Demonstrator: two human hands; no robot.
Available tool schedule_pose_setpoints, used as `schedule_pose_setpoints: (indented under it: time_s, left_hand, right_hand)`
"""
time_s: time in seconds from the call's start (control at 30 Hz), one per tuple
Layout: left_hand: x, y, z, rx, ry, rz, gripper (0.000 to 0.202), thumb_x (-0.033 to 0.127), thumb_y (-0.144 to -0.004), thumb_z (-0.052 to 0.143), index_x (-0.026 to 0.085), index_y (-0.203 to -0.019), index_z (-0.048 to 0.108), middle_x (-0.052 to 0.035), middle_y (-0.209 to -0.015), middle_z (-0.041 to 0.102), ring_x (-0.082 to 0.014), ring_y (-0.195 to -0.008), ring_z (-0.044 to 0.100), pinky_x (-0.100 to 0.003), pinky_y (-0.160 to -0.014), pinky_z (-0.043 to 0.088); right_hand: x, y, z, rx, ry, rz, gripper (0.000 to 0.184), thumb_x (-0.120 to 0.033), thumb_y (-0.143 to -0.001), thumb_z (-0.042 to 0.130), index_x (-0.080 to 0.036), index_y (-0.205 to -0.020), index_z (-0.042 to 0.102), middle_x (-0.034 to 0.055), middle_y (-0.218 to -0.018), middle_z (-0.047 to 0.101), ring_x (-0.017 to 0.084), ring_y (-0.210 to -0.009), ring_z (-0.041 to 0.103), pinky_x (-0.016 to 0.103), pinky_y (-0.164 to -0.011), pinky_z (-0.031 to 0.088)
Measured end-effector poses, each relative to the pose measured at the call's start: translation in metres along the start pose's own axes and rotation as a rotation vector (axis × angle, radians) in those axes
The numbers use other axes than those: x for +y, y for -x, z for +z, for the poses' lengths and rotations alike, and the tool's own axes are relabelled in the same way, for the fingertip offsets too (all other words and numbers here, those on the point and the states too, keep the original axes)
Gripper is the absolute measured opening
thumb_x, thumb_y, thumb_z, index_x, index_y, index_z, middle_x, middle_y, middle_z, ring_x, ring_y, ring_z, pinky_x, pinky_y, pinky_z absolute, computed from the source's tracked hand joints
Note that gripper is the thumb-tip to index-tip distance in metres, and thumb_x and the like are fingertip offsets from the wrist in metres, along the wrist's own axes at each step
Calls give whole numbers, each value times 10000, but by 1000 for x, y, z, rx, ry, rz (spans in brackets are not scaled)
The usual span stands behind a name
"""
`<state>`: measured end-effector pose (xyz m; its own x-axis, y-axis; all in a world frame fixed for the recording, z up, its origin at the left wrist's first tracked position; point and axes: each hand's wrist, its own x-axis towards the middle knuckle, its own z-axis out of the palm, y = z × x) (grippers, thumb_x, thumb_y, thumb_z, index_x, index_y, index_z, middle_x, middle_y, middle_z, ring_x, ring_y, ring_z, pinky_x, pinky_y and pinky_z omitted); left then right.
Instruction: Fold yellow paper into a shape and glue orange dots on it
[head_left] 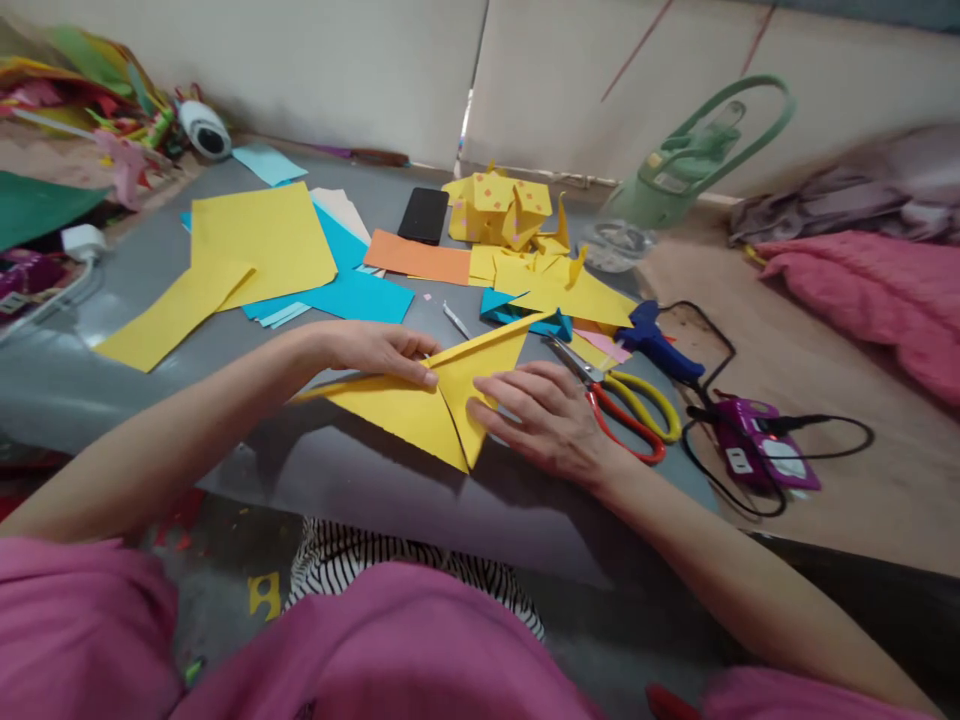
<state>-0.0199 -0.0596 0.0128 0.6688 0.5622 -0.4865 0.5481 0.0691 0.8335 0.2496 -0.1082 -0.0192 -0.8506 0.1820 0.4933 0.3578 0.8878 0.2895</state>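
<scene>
A folded piece of yellow paper (405, 412) lies at the near edge of the grey table. Its upper strip is bent over, and a dark seam runs down to a point at the bottom. My left hand (379, 352) pinches the paper near the middle of its upper fold, the thumb on top and the fingers curled behind. On the right half, my right hand (551, 415) rests with its fingers stretched out over the paper. Just beyond that hand are scissors (630, 405) with red and yellow handles.
Yellow sheets (259, 245) and blue paper (360, 295) lie at left. Behind are a black phone (424, 215), an orange strip (420, 258) and folded yellow paper pieces (499, 208). A blue glue gun (660, 340), a corded purple power strip (757, 445) and a green bottle (667, 180) stand right.
</scene>
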Motion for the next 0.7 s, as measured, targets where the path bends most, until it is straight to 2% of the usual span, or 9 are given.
schedule_pose_setpoints:
  time_s: [0.07, 0.17, 0.2, 0.3, 0.43, 0.53, 0.63, 0.7]
  left_hand:
    - [0, -1, 0, 102, -299, 43, 423, 444, -846, 651, 208, -1197, 634, -71, -1103, 729, -208, -930, 680, -281, -742, 503]
    - [6, 8, 12, 466, -636, 110, 427, 368, -912, 584, 186, -1298, 581, -119, -1271, 664, -233, -1081, 641, -316, -851, 481]
    - [8, 14, 19, 549, -696, 130, 369, 352, -947, 536, 187, -1270, 601, -116, -1252, 669, -235, -1087, 637, -326, -865, 477]
    - [11, 29, 47, 481, -768, 188, 318, 394, -991, 479, 202, -1170, 658, -75, -1077, 720, -227, -984, 663, -334, -837, 488]
    - [-5, 36, 84, 381, -867, 239, 475, 511, -895, 639, 154, -1208, 621, -133, -1218, 678, -283, -1114, 634, -399, -942, 497]
    - [-24, 33, 101, 511, -899, 307, 553, 494, -886, 654, 125, -1287, 556, -161, -1290, 648, -301, -1178, 610, -440, -1002, 488]
    - [-35, 31, 110, 667, -931, 402, 493, 392, -923, 614, 114, -1320, 524, -170, -1349, 620, -307, -1193, 598, -453, -1016, 490]
    - [-37, 32, 112, 722, -963, 450, 431, 292, -930, 587, 110, -1317, 527, -165, -1348, 624, -306, -1169, 608, -455, -1004, 501]
  right_hand:
    - [-2, 1, 6, -24, -31, 28, 236, -92, -960, 535, -243, -1104, 644, 29, -1073, 750, 183, -997, 612, 366, -932, 436]
    - [-8, 4, 15, -120, -167, 242, 148, -173, -995, 513, -207, -1006, 656, 46, -943, 753, 187, -870, 616, 352, -818, 434]
    - [-10, 4, 17, -158, -232, 316, 154, -215, -1007, 503, -200, -983, 655, 55, -924, 746, 190, -851, 616, 347, -787, 432]
    - [-11, 1, 21, -245, -429, 488, 241, -305, -1029, 451, -192, -923, 635, 75, -891, 712, 195, -809, 600, 332, -732, 427]
    - [-6, -7, 17, -304, -674, 699, 220, -351, -1007, 481, -196, -908, 600, 57, -862, 682, 182, -773, 587, 305, -698, 424]
    - [-4, -10, 13, -316, -807, 881, 204, -380, -981, 521, -200, -906, 584, 30, -828, 669, 167, -725, 576, 294, -663, 418]
    - [-5, -9, 14, -267, -880, 1006, 234, -427, -978, 510, -211, -913, 574, 26, -849, 670, 171, -750, 578, 301, -672, 436]
    - [-5, -7, 16, -234, -925, 1036, 242, -445, -982, 493, -216, -968, 571, 33, -906, 679, 179, -801, 595, 309, -696, 460]
